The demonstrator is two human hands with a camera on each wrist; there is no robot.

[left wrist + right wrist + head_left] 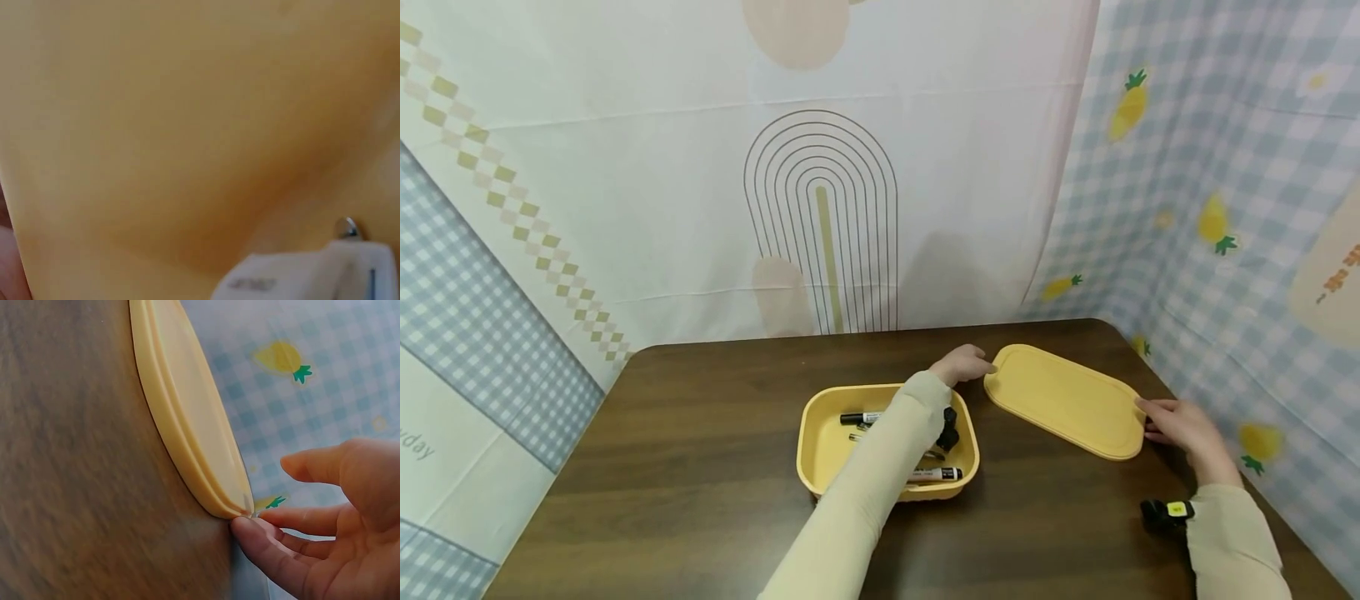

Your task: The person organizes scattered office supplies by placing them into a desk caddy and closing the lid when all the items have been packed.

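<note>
A flat yellow oval lid (1063, 400) lies at the back right of the table. Its left end is gripped at the edge by my left hand (962, 365), whose forearm crosses over a yellow box (808, 433). At the opposite end my right hand (1180, 429) pinches the rim. From the right wrist, two fingertips (247, 531) meet at the lid's tip (187, 419), while another finger stands off it. Inside the box are a black-capped marker (852, 419), another marker (936, 475) and black pieces (950, 433); my sleeve hides part of them.
The brown wooden table (685, 467) carries the box near its middle. Patterned cloth (970, 167) hangs behind the table and along its right side. Yellow plastic (156, 125) fills the left wrist view, with a blurred white piece (300, 275) at the bottom.
</note>
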